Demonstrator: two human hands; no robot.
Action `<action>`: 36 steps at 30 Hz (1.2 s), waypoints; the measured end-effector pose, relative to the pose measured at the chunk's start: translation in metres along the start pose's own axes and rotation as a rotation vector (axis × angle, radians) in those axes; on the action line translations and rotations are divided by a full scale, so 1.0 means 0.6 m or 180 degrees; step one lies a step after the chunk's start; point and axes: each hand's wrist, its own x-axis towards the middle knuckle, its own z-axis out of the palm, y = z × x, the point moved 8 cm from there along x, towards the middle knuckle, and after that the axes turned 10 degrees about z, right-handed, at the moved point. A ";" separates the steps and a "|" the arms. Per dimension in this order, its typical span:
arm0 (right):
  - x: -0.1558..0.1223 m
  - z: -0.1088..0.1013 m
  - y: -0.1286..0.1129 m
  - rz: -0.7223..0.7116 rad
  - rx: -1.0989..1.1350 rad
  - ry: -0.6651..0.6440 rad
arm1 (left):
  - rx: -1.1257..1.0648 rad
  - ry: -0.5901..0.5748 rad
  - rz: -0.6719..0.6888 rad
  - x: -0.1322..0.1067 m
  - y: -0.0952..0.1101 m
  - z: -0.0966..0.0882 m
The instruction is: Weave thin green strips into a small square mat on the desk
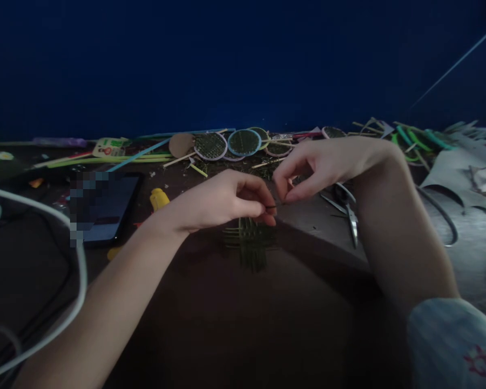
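Observation:
A small woven mat of narrow green strips [253, 246] lies on the dark table, its loose ends sticking out. Just above its far edge is my left hand [227, 202], thumb and fingers closed in a pinch. A thin dark strip [270, 207] pokes out from those fingertips toward the right. My right hand [314, 167] is bent at the wrist beside it, thumb and forefinger pinched close to the strip's end. Whether it holds the strip is too small to tell. Part of the mat is hidden behind my left fingers.
Several round, rimmed woven pieces [245, 142] lie along the back by the blue wall [243, 65]. Scissors [351, 219] rest beside my right forearm. Left are a phone [113, 210], a yellow object [159, 199] and a white cable [83, 270]. Pale cut material [457, 167] lies right.

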 end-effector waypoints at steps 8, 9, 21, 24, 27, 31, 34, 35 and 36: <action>-0.001 -0.002 -0.001 -0.0085 -0.0046 0.0012 | 0.0148 -0.0009 0.0027 -0.002 0.004 -0.002; -0.001 -0.003 -0.001 -0.0105 -0.0043 0.0031 | 0.0168 0.0002 0.0039 -0.002 0.004 -0.002; 0.004 0.001 -0.004 -0.0030 0.0005 0.0030 | 0.0619 0.0093 0.0054 0.003 -0.002 -0.014; 0.005 0.002 -0.003 -0.0055 0.0023 0.0028 | 0.0676 0.0054 -0.0012 0.004 -0.007 -0.013; 0.006 0.003 0.001 0.0024 0.0030 0.0008 | 0.0677 0.0025 -0.0030 0.004 -0.009 -0.011; 0.007 0.004 0.004 0.0116 -0.0056 -0.0031 | 0.0519 0.0047 0.0041 0.004 -0.008 -0.010; 0.009 0.004 0.005 0.0105 -0.0121 -0.0042 | 0.0418 0.0056 0.0085 0.003 -0.006 -0.008; 0.009 0.004 0.005 0.0089 -0.0138 -0.0046 | 0.0406 0.0058 0.0089 0.003 -0.006 -0.008; 0.010 0.004 0.005 0.0070 -0.0153 -0.0051 | 0.0404 0.0056 0.0082 0.003 -0.007 -0.008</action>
